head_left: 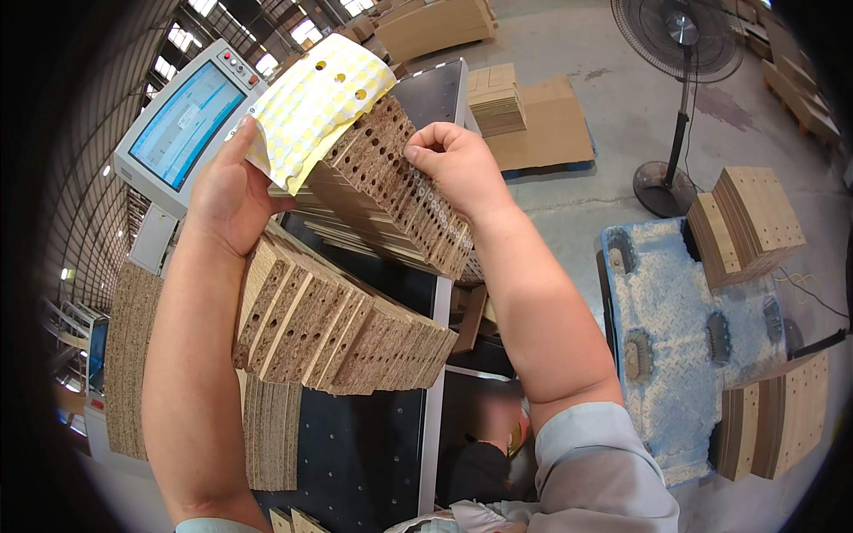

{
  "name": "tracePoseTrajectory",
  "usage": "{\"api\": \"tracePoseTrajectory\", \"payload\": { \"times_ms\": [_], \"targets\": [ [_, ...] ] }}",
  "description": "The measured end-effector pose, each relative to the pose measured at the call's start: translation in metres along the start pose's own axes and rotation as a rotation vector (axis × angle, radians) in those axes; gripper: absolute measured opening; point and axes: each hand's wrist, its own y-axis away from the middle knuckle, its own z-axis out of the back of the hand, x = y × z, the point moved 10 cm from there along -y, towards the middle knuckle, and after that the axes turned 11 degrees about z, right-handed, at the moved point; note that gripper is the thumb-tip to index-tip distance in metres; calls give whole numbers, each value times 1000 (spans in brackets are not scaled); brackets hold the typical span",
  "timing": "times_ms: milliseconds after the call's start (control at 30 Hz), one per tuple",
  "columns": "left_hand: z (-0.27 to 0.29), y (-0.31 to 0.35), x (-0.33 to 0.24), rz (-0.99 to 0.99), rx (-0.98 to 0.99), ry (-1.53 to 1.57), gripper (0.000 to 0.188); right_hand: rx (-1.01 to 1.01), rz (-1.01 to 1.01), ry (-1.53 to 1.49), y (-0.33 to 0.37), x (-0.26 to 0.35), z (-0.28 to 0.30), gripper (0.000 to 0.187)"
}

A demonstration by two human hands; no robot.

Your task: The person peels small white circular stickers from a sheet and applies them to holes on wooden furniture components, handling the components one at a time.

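My left hand (233, 191) grips a sheet of round yellow stickers (313, 117) by its near left edge. Several sticker spots on the sheet are gone, leaving dark holes. Beneath the sheet stands a row of particle boards (391, 182) with drilled holes in their edges. Along the right side of these edges runs a line of small pale round stickers (442, 211). My right hand (462, 173) is at the boards' upper right edge, thumb and forefinger pinched together; what is between them is hidden. A second row of drilled boards (333, 333) lies nearer to me.
The boards rest on a black worktable (355, 444). A machine screen (187, 124) stands at the left. On the right are a blue pallet (662, 311), stacked boards (746, 222) and a standing fan (682, 115). A blurred figure in dark clothing (480, 471) appears low beside the table.
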Motion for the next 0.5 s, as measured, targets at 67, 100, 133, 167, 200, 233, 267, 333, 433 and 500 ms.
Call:
{"api": "tracePoseTrajectory", "payload": {
  "times_ms": [67,100,133,167,200,233,267,333,433,500],
  "targets": [
    [1,-1,0,4,-15,-3,42,-49,91,63,1,8,4,6],
    [2,-1,0,7,-23,-5,42,-74,136,95,1,12,5,7],
    [2,-2,0,5,-22,-1,42,-90,120,65,1,9,6,8],
    [2,-2,0,4,-22,2,42,-107,103,35,2,6,7,8],
    [2,-3,0,2,-22,6,42,-123,87,6,2,4,9,9],
    [2,-3,0,0,-15,-5,43,-144,68,-28,2,-1,11,9],
    [2,-4,0,-2,-7,-16,43,-165,50,-61,2,-6,14,10],
    [1,-1,-1,-4,-21,-10,43,-196,49,-199,3,-6,15,12],
    [-5,7,-4,-5,-51,13,42,-175,88,-437,5,10,11,16],
    [-5,7,-2,-5,-27,-15,42,-91,97,-499,5,18,2,17]
  ]
}}
